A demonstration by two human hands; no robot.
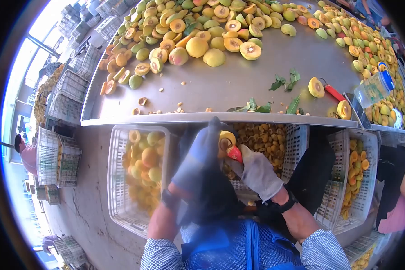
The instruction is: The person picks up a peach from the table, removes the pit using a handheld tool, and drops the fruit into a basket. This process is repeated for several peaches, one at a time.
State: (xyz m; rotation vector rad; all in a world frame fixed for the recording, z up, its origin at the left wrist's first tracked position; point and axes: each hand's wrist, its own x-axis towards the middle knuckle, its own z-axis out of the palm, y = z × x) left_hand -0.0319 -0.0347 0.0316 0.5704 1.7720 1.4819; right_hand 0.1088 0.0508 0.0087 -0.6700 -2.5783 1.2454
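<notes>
Near the table's front edge, my gloved left hand (pixel 200 155) is closed around a halved yellow fruit (pixel 227 140). My right hand (pixel 258 173), in a pale glove, grips a red-handled tool (pixel 234 153) whose tip is at the fruit's cut face. Below my hands stands a crate of small brown pieces (pixel 261 141), partly hidden by my hands. To the left, a white crate (pixel 114 180) holds whole and cut fruits. A large heap of halved and whole fruits (pixel 197 47) lies on the metal table (pixel 238 85).
Green leaves (pixel 287 81), a second red-handled tool (pixel 334 92) and a clear jar with a blue lid (pixel 374 89) lie on the table's right side. Another crate of halves (pixel 354 173) stands at right. Stacked crates (pixel 58 153) and people are farther off; a person's arm shows at the right edge.
</notes>
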